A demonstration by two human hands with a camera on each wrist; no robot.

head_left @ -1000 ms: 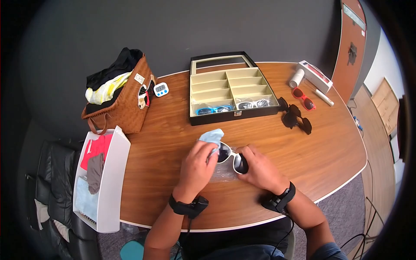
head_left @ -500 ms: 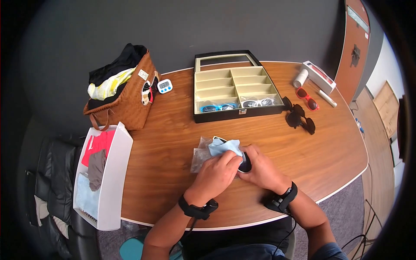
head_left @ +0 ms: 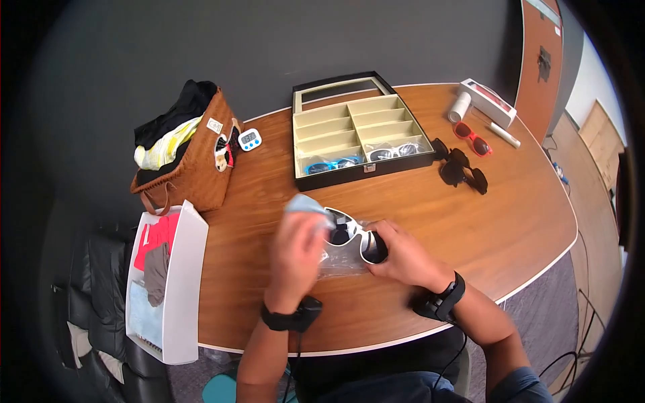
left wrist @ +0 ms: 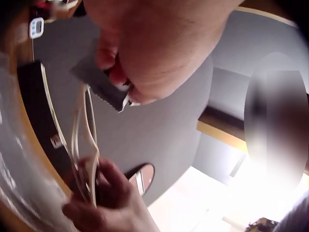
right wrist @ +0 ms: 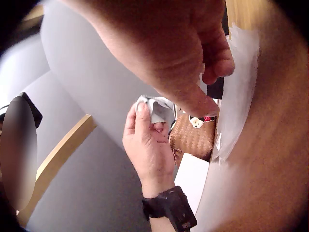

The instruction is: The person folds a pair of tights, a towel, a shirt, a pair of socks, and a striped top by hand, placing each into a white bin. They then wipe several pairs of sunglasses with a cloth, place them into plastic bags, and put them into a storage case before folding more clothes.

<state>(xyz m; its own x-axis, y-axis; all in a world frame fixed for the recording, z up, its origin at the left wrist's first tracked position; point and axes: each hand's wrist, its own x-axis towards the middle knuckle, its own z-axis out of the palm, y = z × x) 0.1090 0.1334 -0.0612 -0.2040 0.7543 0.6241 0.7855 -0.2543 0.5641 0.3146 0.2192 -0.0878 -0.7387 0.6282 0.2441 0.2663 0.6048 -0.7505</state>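
Above the table [head_left: 245,221], my left hand [head_left: 295,254] is pinching soft-looking cloth [head_left: 304,204], my right hand [head_left: 408,259] gripping one end of likely light, scratchable sunglasses [head_left: 343,231], best held there.

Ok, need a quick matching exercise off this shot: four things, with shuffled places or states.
Things:
1. Left hand
2. Right hand
3. Timer
4. Red sunglasses

Places or states:
A. beside the wicker basket
B. grips one end of white-framed sunglasses
C. to the right of the open display case in the head view
D. holds a light-blue cloth

Pairs: 1-D, 2-B, 3-A, 4-C
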